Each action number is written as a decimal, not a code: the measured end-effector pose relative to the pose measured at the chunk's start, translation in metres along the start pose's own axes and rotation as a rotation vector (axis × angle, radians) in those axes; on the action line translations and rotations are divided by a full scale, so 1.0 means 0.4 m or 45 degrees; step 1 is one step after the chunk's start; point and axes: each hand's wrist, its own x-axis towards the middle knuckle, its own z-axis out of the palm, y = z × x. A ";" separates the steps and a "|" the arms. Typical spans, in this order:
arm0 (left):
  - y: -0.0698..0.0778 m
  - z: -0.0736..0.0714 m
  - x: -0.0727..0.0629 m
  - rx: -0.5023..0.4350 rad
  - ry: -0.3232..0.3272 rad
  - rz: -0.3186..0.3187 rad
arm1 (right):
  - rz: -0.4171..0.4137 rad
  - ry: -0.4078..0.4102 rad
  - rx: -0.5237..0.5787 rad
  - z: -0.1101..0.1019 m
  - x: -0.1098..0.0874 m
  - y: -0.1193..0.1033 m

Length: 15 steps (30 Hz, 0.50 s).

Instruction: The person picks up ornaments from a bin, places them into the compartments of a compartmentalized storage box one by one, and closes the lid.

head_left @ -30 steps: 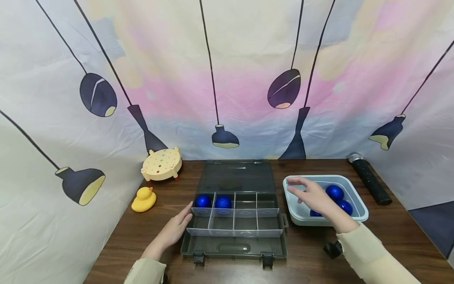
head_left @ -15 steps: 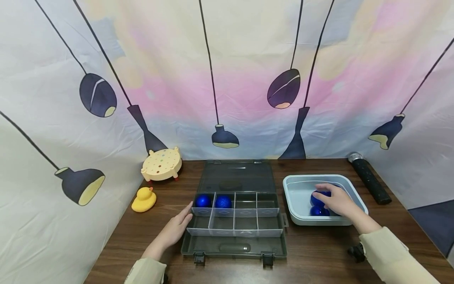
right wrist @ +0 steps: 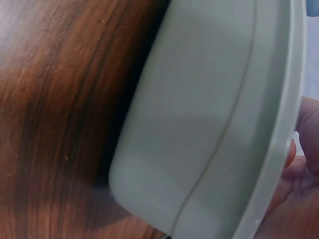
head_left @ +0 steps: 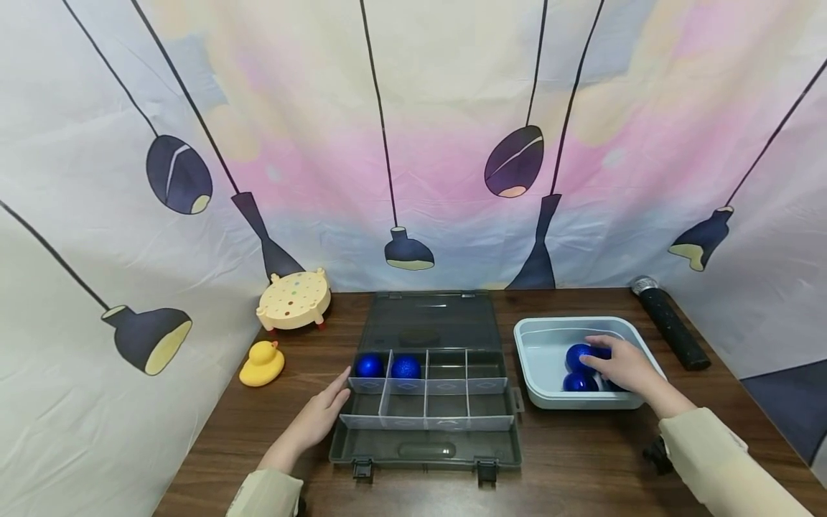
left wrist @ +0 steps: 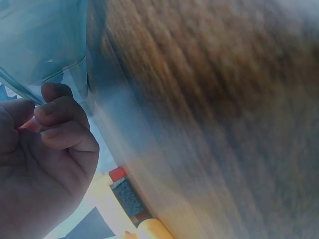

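Note:
In the head view, my right hand (head_left: 623,368) is inside the pale blue tub (head_left: 541,366), thumb and fingers curled round a blue ball (head_left: 602,352) that they mostly hide. Beside it in the tub lie more blue balls, a matte one (head_left: 577,357) and a shiny one (head_left: 579,381). My left hand (head_left: 314,418) holds the left edge of a grey see-through compartment box (head_left: 429,451); the left wrist view has its thumb and curled fingertips at the rim. Two blue balls, one on the far left (head_left: 370,366) and one beside it (head_left: 405,368), fill two back-row compartments. The tub's wall hides most of my right hand in the right wrist view.
The box's lid (head_left: 431,321) lies open toward the wall cloth. A yellow rubber duck (head_left: 262,363) and a round cream stand with short legs (head_left: 294,299) are on the left. A black microphone (head_left: 672,323) lies right of the tub. Two latches face the front.
My right hand has moved right and down into the tub and closed round a ball there. My left hand and the two balls in the box have stayed put.

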 end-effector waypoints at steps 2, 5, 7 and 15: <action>0.000 0.000 0.000 0.001 -0.001 -0.002 | -0.012 0.001 -0.037 0.002 0.004 0.003; -0.001 -0.001 0.000 -0.004 0.000 -0.007 | -0.043 0.019 -0.116 0.009 0.012 0.006; -0.002 -0.001 0.000 -0.007 0.001 -0.010 | -0.047 0.027 -0.164 0.014 0.015 0.002; -0.003 0.000 0.000 -0.011 -0.004 -0.001 | 0.041 0.020 -0.297 0.029 0.017 -0.022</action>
